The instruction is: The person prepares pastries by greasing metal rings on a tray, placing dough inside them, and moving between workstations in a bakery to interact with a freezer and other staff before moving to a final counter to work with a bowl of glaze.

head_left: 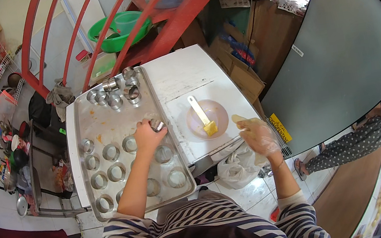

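Note:
My bare left hand (146, 138) grips a metal ring mold (157, 124) over the large metal tray (101, 125). The tray holds several round molds (110, 151) in rows across its lower part and more rings (115, 100) bunched at its far end, with small yellowish smears between. My right hand (256, 136), in a clear plastic glove with yellowish stains, is open beside a pinkish bowl (194, 131). A white-handled brush (198, 110) with yellow bristles lies in the bowl.
The white worktop (178, 66) stands below red railings (44, 47), near a green basin (115, 41). Cardboard (238, 77) and a large grey panel (325, 64) are at right, where another person's leg (347, 147) shows. A utensil rack (34, 177) stands left, a plastic bag (235, 171) below.

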`<action>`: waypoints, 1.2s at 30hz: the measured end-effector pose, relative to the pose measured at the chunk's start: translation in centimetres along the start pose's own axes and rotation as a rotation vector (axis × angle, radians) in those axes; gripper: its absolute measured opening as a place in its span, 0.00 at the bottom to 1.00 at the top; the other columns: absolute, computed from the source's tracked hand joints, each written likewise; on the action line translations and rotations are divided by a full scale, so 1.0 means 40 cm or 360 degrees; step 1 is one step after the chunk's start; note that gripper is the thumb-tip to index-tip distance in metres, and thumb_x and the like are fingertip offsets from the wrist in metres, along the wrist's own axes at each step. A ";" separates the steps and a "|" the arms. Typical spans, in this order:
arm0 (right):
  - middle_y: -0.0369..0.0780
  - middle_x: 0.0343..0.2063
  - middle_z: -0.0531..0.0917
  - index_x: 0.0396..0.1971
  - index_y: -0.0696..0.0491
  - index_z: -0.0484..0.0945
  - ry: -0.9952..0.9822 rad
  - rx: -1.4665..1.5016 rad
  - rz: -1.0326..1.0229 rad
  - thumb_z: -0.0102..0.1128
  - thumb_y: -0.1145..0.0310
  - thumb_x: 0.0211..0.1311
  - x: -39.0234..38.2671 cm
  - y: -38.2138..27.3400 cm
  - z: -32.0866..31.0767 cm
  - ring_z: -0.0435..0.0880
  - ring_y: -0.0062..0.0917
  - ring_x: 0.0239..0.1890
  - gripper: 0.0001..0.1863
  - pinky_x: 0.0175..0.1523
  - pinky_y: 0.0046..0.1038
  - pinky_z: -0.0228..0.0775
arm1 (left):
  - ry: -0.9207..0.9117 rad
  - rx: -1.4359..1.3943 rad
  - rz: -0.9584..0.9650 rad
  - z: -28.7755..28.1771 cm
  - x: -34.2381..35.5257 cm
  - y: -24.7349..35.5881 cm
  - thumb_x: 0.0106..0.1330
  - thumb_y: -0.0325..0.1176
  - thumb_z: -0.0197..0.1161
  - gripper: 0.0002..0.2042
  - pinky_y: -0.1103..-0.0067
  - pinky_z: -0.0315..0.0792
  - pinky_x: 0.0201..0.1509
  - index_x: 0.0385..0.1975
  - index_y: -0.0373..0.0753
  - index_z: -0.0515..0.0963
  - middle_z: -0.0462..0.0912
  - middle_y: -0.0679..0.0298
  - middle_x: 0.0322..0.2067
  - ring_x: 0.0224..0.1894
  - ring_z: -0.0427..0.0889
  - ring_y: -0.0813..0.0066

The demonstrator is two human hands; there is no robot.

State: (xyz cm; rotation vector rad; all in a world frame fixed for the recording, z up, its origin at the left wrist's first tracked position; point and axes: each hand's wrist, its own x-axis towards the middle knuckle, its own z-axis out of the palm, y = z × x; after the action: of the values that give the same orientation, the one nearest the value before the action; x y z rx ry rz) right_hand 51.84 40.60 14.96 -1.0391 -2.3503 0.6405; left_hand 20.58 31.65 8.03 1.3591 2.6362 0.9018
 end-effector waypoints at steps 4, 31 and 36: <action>0.41 0.28 0.77 0.30 0.53 0.75 -0.0026 -0.0321 -0.0226 0.48 0.67 0.47 0.060 0.012 0.066 0.74 0.32 0.34 0.11 0.42 0.30 0.65 | 0.0132 -0.0798 0.0015 -0.039 -0.028 0.010 0.37 0.36 0.68 0.22 0.77 0.69 0.34 0.32 0.32 0.69 0.71 0.56 0.31 0.32 0.73 0.70; 0.40 0.27 0.79 0.24 0.49 0.78 -0.0751 -0.0362 -0.0137 0.46 0.66 0.48 0.266 0.074 0.247 0.78 0.32 0.29 0.10 0.37 0.32 0.68 | -0.0055 -0.1877 -0.0213 -0.242 -0.234 0.044 0.45 0.23 0.63 0.22 0.81 0.67 0.43 0.42 0.34 0.63 0.70 0.62 0.37 0.39 0.72 0.76; 0.46 0.27 0.78 0.26 0.52 0.77 -0.0602 -0.0246 -0.0206 0.44 0.68 0.48 0.254 0.019 0.301 0.76 0.34 0.32 0.11 0.37 0.32 0.67 | -0.0711 -0.1796 0.0064 -0.090 -0.275 0.148 0.44 0.25 0.65 0.23 0.81 0.68 0.40 0.41 0.37 0.64 0.64 0.57 0.47 0.35 0.72 0.78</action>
State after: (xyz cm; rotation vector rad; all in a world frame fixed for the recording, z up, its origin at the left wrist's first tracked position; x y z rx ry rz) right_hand 39.05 46.23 7.70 -0.8798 -2.8079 0.6616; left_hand 30.63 24.24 11.63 1.0667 1.3304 1.4970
